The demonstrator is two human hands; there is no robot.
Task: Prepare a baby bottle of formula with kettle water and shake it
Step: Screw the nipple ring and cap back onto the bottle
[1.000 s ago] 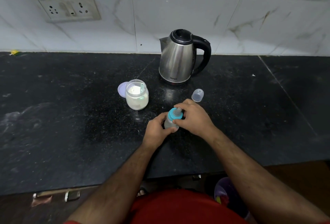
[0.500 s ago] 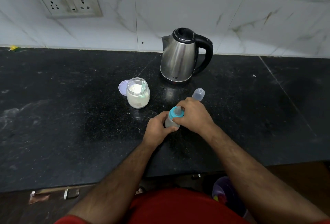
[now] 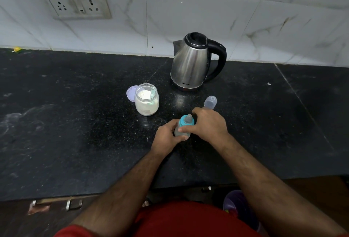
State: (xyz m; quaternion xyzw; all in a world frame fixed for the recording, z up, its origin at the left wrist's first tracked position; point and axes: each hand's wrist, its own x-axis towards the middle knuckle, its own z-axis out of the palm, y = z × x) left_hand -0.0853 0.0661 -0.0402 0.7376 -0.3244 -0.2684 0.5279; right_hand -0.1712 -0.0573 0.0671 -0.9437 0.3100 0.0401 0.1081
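While the left hand [image 3: 166,138] grips the baby bottle [image 3: 182,129] (upright), the right hand [image 3: 209,125] pinches its teal collar [image 3: 186,122].

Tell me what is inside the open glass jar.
The jar holds white powder with a pale scoop stuck in it. The scoop's bowl is buried, unseen.

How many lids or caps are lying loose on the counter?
2: a purple lid lies flat just left of the jar, and a clear cap lies beyond the right hand, before the kettle.
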